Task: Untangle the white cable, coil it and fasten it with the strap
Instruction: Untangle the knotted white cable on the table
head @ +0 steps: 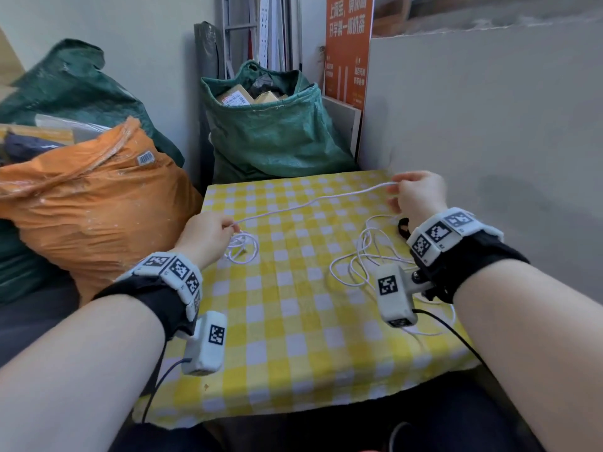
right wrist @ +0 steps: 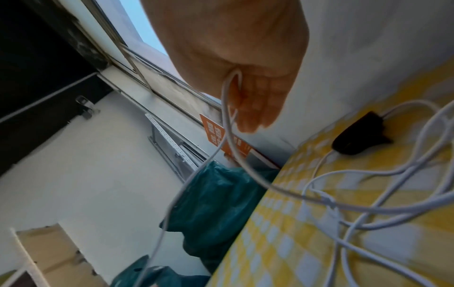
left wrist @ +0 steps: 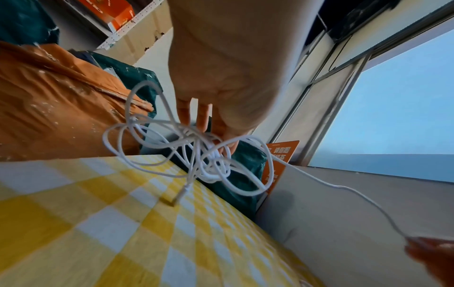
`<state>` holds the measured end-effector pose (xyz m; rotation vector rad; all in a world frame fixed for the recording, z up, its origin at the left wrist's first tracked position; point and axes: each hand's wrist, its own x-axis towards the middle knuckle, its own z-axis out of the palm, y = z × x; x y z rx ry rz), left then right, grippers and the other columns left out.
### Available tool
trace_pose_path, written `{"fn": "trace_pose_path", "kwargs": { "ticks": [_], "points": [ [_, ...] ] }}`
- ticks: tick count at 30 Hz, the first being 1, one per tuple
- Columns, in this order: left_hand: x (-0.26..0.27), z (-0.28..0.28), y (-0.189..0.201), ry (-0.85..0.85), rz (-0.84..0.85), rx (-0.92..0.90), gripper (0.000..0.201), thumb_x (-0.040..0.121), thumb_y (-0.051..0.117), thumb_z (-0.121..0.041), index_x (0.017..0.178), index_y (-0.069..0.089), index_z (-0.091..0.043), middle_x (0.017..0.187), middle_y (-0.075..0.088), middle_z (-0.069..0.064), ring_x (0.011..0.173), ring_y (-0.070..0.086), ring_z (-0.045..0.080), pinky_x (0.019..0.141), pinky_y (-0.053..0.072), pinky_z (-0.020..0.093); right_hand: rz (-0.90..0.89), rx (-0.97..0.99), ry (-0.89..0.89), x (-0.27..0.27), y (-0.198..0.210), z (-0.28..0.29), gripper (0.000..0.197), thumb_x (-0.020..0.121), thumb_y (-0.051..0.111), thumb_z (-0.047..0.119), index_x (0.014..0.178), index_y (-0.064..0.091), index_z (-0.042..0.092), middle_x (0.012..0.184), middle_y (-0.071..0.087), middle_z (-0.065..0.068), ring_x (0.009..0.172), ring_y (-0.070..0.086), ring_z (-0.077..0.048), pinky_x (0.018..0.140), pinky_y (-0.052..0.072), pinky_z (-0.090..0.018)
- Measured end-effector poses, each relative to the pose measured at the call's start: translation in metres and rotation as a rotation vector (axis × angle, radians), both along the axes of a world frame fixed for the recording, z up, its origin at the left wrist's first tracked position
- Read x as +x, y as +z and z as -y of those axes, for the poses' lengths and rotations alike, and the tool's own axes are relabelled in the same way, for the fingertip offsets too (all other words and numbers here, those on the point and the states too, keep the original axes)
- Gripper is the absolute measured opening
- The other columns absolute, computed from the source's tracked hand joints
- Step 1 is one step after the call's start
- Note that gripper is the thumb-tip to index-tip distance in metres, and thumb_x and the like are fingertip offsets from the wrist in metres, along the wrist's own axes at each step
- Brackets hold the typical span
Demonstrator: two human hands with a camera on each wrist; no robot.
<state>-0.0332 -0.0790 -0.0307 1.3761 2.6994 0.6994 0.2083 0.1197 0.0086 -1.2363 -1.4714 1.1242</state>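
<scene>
A counter (head: 293,353) under a yellow-and-white checked cloth fills the middle, with an orange sack (head: 91,203) at the far left and a green sack (head: 270,125) beyond its far edge. Across the cloth runs the white cable (head: 313,201): one stretch is drawn fairly straight between the two hands, likely to find where the snarl begins. The left hand (head: 205,236), at the left edge, has its fingers curled on a bunch of tangled loops that hang just above the cloth, a plug end dangling to the surface. The right hand (head: 417,194), at the far right, has its fingers closed round the cable, which passes through the palm and drops to a loose heap of loops (head: 368,256) on the near right. The black strap (head: 404,227) lies on the cloth just beside that heap, waiting until the coil is made.
</scene>
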Motion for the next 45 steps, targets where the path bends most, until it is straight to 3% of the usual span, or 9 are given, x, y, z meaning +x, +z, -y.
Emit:
{"fn": "trace_pose_path", "kwargs": {
  "ticks": [3, 7, 12, 15, 18, 23, 28, 37, 45],
  "points": [
    [0.002, -0.007, 0.003, -0.018, -0.052, 0.088, 0.028, 0.096, 0.044, -0.018, 0.094, 0.072, -0.016, 0.082, 0.068, 0.005, 0.087, 0.058, 0.025, 0.067, 0.040, 0.030, 0.517, 0.032, 0.044, 0.005, -0.008, 0.001, 0.030, 0.088, 0.049, 0.006, 0.109, 0.070, 0.012, 0.120, 0.065, -0.012, 0.113, 0.058, -0.033, 0.099, 0.046, -0.040],
    [0.015, -0.020, 0.013, -0.055, -0.059, 0.101, 0.027, 0.096, 0.044, -0.017, 0.088, 0.070, -0.018, 0.070, 0.059, -0.002, 0.079, 0.053, 0.023, 0.063, 0.033, 0.029, 0.793, 0.117, 0.041, 0.003, -0.002, 0.022, 0.043, 0.091, 0.045, 0.012, 0.132, 0.054, 0.025, 0.138, 0.045, -0.015, 0.130, 0.038, -0.033, 0.108, 0.032, -0.039],
    [0.036, -0.032, 0.015, -0.127, -0.024, 0.122, 0.027, 0.094, 0.044, -0.014, 0.095, 0.071, -0.016, 0.078, 0.062, 0.000, 0.079, 0.054, 0.021, 0.065, 0.036, 0.028, 0.632, 0.400, 0.419, -0.028, -0.001, 0.050, 0.041, 0.091, 0.055, 0.018, 0.132, 0.055, 0.022, 0.132, 0.057, 0.001, 0.119, 0.053, -0.019, 0.098, 0.038, -0.024],
    [0.046, -0.036, 0.014, -0.189, -0.024, 0.157, 0.024, 0.094, 0.049, -0.017, 0.096, 0.072, -0.016, 0.075, 0.062, -0.002, 0.077, 0.052, 0.018, 0.064, 0.034, 0.026, 0.578, 0.419, 0.626, -0.045, -0.008, 0.068, 0.039, 0.092, 0.054, 0.020, 0.131, 0.055, 0.021, 0.131, 0.058, 0.002, 0.093, 0.061, -0.016, 0.082, 0.046, -0.024],
    [0.050, -0.036, 0.014, -0.257, -0.028, 0.197, 0.021, 0.093, 0.053, -0.019, 0.098, 0.073, -0.015, 0.075, 0.063, -0.003, 0.077, 0.055, 0.017, 0.066, 0.037, 0.028, 0.611, 0.506, 0.648, -0.055, -0.013, 0.075, 0.035, 0.093, 0.054, 0.024, 0.128, 0.058, 0.018, 0.128, 0.058, -0.003, 0.095, 0.058, -0.019, 0.087, 0.045, -0.028],
    [0.045, -0.034, 0.011, -0.293, -0.036, 0.183, 0.017, 0.091, 0.056, -0.020, 0.090, 0.073, -0.020, 0.067, 0.060, -0.009, 0.073, 0.056, 0.017, 0.065, 0.042, 0.029, 0.593, 0.518, 0.632, -0.056, -0.015, 0.070, 0.019, 0.091, 0.057, 0.026, 0.092, 0.069, 0.011, 0.080, 0.062, -0.001, 0.066, 0.051, -0.013, 0.067, 0.046, -0.028],
    [0.029, -0.028, 0.002, -0.234, -0.089, 0.044, 0.013, 0.088, 0.057, -0.019, 0.083, 0.068, -0.022, 0.061, 0.051, -0.010, 0.068, 0.050, 0.017, 0.059, 0.038, 0.029, 0.705, 0.524, 0.581, -0.058, -0.018, 0.066, 0.025, 0.098, 0.044, 0.024, 0.088, 0.060, 0.006, 0.086, 0.059, -0.009, 0.081, 0.052, -0.025, 0.066, 0.039, -0.029],
    [-0.022, 0.008, -0.021, 0.019, -0.060, -0.111, 0.028, 0.089, 0.044, -0.006, 0.079, 0.061, -0.027, 0.091, 0.058, 0.003, 0.085, 0.052, 0.024, 0.068, 0.040, 0.033, 0.676, 0.290, 0.015, -0.017, -0.009, 0.005, 0.039, 0.101, 0.033, 0.021, 0.120, 0.055, -0.005, 0.125, 0.056, -0.026, 0.119, 0.050, -0.038, 0.093, 0.039, -0.035],
    [0.006, -0.012, -0.012, -0.102, -0.009, -0.076, 0.016, 0.091, 0.051, -0.019, 0.102, 0.064, -0.018, 0.092, 0.057, 0.000, 0.088, 0.053, 0.019, 0.070, 0.037, 0.027, 0.912, 0.145, 0.122, -0.016, -0.034, 0.007, 0.035, 0.099, 0.039, 0.018, 0.112, 0.062, -0.004, 0.118, 0.061, -0.022, 0.111, 0.057, -0.036, 0.084, 0.044, -0.031]
  ]
}}
